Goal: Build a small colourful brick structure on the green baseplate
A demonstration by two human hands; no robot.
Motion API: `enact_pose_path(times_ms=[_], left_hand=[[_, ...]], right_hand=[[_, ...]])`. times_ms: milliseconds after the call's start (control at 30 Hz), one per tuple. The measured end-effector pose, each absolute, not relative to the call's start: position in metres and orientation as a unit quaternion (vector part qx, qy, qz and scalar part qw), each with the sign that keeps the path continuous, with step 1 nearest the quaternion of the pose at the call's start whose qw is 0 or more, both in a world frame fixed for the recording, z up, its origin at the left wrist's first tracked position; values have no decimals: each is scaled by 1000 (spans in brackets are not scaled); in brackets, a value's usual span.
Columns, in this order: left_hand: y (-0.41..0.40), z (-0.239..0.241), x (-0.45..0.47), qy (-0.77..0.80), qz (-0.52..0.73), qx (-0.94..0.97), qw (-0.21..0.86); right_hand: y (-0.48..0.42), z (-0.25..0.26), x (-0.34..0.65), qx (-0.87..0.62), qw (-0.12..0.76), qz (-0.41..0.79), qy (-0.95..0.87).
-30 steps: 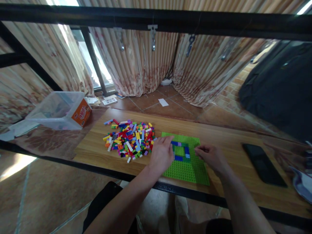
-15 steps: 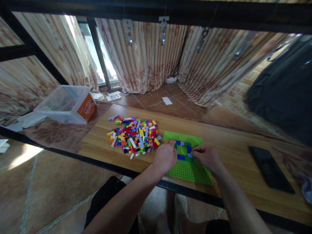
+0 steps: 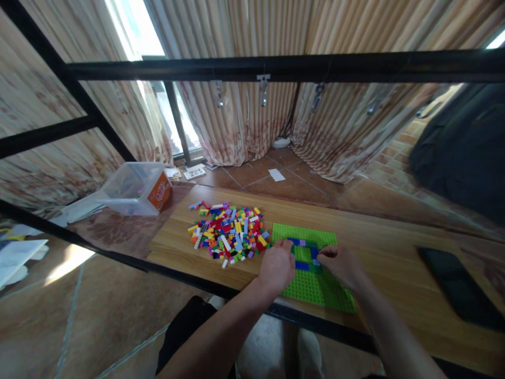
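A green studded baseplate [image 3: 315, 296] lies on the wooden tabletop. On it, toy bricks form a hollow rectangle, with dark blue bricks [image 3: 302, 266], a small purple brick [image 3: 302, 242] and dark green ones showing. My left hand [image 3: 278, 266] rests at the rectangle's left side, its fingers curled and their tips hidden. At the right side my right hand [image 3: 340, 265] is pinched against the bricks, beside a light blue brick [image 3: 315, 262]. What either hand holds, if anything, cannot be made out.
A pile of mixed loose bricks [image 3: 232, 231] spreads left of the baseplate. Farther left stands a clear plastic box [image 3: 130, 202] with an orange label. A black phone-like slab [image 3: 460, 284] lies at the right. A black metal bar [image 3: 252, 68] crosses above the far side.
The camera has tilted up and turned slightly left, so everything sits lower and farther right in view. Both hands stay by the same brick rectangle, with little visible movement.
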State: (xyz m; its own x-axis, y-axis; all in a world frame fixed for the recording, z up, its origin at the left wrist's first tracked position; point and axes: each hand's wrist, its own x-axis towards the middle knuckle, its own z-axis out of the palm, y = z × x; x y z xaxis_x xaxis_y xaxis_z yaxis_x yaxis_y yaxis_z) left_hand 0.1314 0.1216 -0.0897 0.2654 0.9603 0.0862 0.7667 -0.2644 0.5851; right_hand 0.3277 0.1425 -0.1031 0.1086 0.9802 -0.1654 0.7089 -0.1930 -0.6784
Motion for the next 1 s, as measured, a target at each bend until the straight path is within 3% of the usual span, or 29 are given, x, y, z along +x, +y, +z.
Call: enact_pose_path(times_ms=[233,433,633,800,1000], left_hand=[[112,-92,139,519,225,789,239],[117,-85,135,523,260,776,237],[144,-68,89,590,391,674,213],[158,-56,47,645,471,557,229],[158,-52,32,659,474,534,238]], right_hand=[[140,-107,356,-718,151,302,-609],[141,-107,369,-707,153,304,-620],[137,-83,337,-750,210,155,-608],[117,-82,271,-618,296,197,-701],[110,-93,219,-560,261,141,-773]])
